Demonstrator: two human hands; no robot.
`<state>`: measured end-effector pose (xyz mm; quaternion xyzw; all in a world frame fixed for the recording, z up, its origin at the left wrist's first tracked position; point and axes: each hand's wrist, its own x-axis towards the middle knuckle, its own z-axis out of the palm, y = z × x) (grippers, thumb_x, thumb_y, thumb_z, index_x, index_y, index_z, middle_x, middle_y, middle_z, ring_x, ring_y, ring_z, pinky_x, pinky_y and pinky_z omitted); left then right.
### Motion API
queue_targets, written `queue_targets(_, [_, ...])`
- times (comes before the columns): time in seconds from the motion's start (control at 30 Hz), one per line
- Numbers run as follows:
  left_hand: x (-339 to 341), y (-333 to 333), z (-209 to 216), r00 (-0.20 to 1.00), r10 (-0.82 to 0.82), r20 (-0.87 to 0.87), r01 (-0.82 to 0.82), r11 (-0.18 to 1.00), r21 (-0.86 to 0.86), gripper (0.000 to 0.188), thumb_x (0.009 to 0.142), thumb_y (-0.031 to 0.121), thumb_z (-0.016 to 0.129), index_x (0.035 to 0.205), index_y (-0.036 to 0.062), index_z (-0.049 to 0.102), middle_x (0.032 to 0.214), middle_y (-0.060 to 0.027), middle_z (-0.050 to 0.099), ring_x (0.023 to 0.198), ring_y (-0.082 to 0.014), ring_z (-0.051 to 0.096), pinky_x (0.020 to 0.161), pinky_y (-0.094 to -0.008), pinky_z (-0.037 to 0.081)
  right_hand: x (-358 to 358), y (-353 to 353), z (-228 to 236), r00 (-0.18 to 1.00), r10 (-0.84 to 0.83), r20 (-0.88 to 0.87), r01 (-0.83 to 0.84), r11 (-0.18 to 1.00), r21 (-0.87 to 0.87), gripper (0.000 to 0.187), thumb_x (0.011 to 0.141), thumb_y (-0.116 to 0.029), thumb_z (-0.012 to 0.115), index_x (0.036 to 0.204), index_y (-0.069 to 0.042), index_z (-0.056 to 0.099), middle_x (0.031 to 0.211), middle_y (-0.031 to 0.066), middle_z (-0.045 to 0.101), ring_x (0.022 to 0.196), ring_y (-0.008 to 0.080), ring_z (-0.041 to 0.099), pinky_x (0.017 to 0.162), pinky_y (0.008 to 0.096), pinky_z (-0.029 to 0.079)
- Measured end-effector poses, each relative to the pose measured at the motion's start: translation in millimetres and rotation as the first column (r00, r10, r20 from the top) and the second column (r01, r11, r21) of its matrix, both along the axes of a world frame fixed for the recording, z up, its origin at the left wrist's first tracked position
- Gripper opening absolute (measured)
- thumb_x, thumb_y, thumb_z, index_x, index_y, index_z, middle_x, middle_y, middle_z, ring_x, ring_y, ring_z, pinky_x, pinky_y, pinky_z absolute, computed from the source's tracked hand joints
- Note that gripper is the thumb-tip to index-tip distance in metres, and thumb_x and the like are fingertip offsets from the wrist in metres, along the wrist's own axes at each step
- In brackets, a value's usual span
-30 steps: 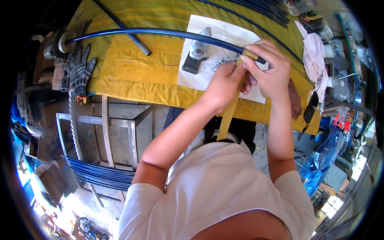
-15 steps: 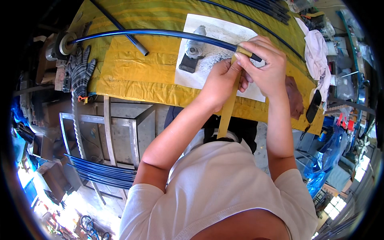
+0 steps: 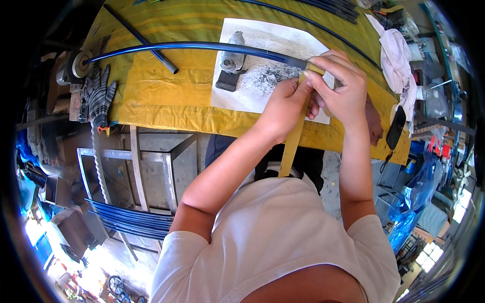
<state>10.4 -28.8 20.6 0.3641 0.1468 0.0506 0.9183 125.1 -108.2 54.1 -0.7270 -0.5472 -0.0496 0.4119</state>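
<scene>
Surface: a workbench [image 3: 151,108] covered with a yellow sheet, creased along its near edge; a white paper [image 3: 262,86] lies on it, dusted with dark filings
Room: a cluttered workshop; metal frames stand under the bench, and a bundle of blue rods [image 3: 129,222] lies lower left on a rack
Bench left end: a knitted work glove [image 3: 98,96] hangs over the edge, with a small round motor-like part [image 3: 76,65] just beside it
Bench right end: a pale pink cloth [image 3: 396,60] and a dark flat tool [image 3: 396,126] by the edge
On the paper: a grey wrapped tool [image 3: 231,63] with a dark block at its base
Tube: a long blue tube [image 3: 202,46] lies across the bench top, its long axis running left to right in a shallow arc; the left end points at the motor-like part, the right end reaches into the hands over the paper's right edge
Second bar: a dark rod [image 3: 144,40] lies slanted, crossing under the tube
Strip: a tan tape strip [image 3: 294,141] runs from the tube's end down toward the person's chest, nearly straight
Left hand [image 3: 288,103]: fingers pinched on the strip just below the tube's end
Right hand [image 3: 343,86]: curled over the tube's end and the top of the strip, clenched on both
</scene>
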Motion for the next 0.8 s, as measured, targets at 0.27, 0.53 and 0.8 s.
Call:
queue_targets(0.27, [1, 1, -1, 1.000, -0.015, 0.011, 0.015, 0.999, 0.033, 0.033, 0.098, 0.029, 0.040, 0.087, 0.0014, 0.053, 0.075, -0.0054, 0.057, 0.061, -0.0114, 0.051, 0.058, -0.0249, 0.042, -1, -1, 1, 0.999, -0.031, -0.033, 0.031, 0.999, -0.010, 0.022, 0.065, -0.004, 0.075, 0.085, 0.001, 0.067, 0.077, 0.0108, 0.064, 0.074, 0.0247, 0.060, 0.067, 0.0312, 0.048])
queue_targets(0.53, [13, -2, -16, 0.998, 0.011, -0.055, -0.012, 1.000, -0.027, 0.032, 0.098, 0.026, 0.040, 0.087, 0.0004, 0.054, 0.075, -0.0056, 0.057, 0.062, -0.0114, 0.050, 0.058, -0.0243, 0.042, 8, 2, -13, 0.980, -0.099, -0.174, 0.081, 0.990, -0.112, 0.033, 0.071, -0.006, 0.073, 0.103, -0.001, 0.063, 0.099, 0.0108, 0.061, 0.082, 0.0182, 0.059, 0.070, 0.0291, 0.047])
queue_targets(0.8, [16, -11, -10, 1.000, -0.018, -0.001, 0.018, 0.999, 0.027, 0.032, 0.098, 0.023, 0.039, 0.088, -0.0015, 0.056, 0.070, -0.0040, 0.056, 0.056, -0.0092, 0.050, 0.051, -0.0234, 0.042, 13, -19, -11, 0.890, -0.007, -0.457, 0.055, 0.994, 0.093, 0.025, 0.078, 0.000, 0.067, 0.102, -0.001, 0.058, 0.106, 0.0088, 0.056, 0.087, 0.0152, 0.056, 0.074, 0.0253, 0.047])
